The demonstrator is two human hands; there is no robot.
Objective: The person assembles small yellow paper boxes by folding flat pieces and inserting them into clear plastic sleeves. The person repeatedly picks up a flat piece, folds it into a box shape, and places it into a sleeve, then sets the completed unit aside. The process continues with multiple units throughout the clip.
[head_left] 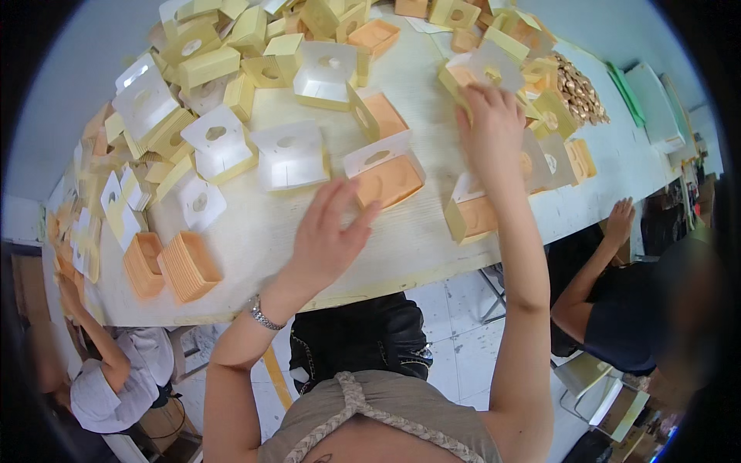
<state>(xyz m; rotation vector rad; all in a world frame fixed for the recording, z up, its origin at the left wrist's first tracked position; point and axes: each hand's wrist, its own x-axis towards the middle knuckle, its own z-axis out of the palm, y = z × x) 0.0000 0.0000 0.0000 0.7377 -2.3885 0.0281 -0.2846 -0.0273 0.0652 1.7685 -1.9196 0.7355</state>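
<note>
My left hand (330,231) is open, fingers apart, at the near left edge of a small yellow box with an orange tray (391,184) inside and its white window flap raised. Farther off to the right, my right hand (492,127) reaches over the front of another yellow box (453,76). Its thumb stands apart from its fingers, whose tips are slightly blurred. That box has an orange insert and a lifted white flap (494,65). Just beyond the left hand stands an open box with a white inside (292,158).
Stacked orange trays (190,266) stand at the table's near left. Yellow boxes (208,65) are heaped at the far left. A pile of copper-coloured pieces (579,91) lies far right. Co-workers sit at the left (120,378) and right (625,309).
</note>
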